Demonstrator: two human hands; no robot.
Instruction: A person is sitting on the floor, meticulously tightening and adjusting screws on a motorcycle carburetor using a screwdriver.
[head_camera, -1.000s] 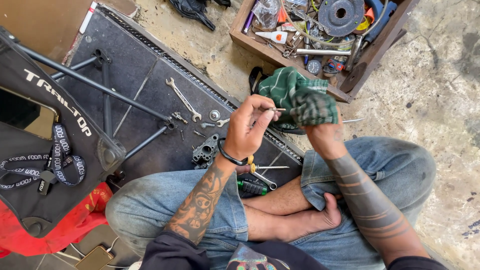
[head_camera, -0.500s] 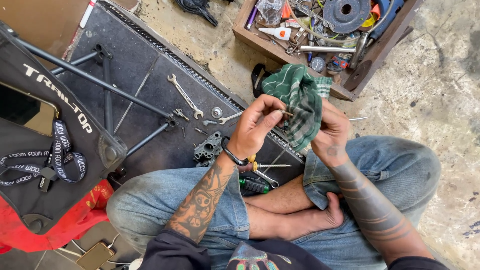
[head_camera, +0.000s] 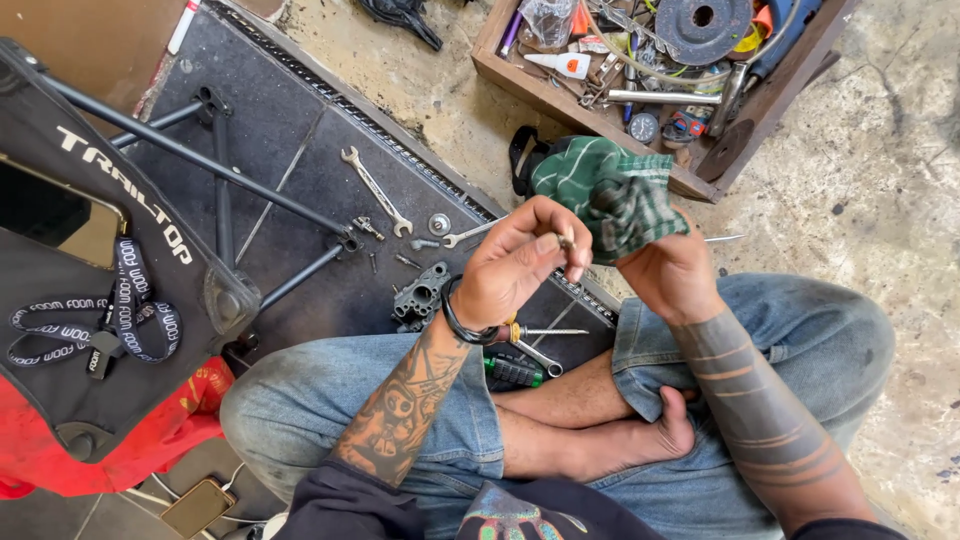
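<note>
I sit cross-legged in denim shorts. My left hand pinches a small metal part between its fingertips. My right hand grips a bunched green checked rag, whose lower edge touches the small part. Both hands hover above my knees, over the edge of a black rubber mat.
On the mat lie a long spanner, a shorter spanner, a washer, bolts and a grey metal block. A green-handled screwdriver rests by my leg. A wooden tool tray stands ahead; a black-and-red bag with metal legs lies left.
The rag has been bunched up tighter in my right hand and brought onto the small part. My left hand has stayed in place, still pinching the part.
</note>
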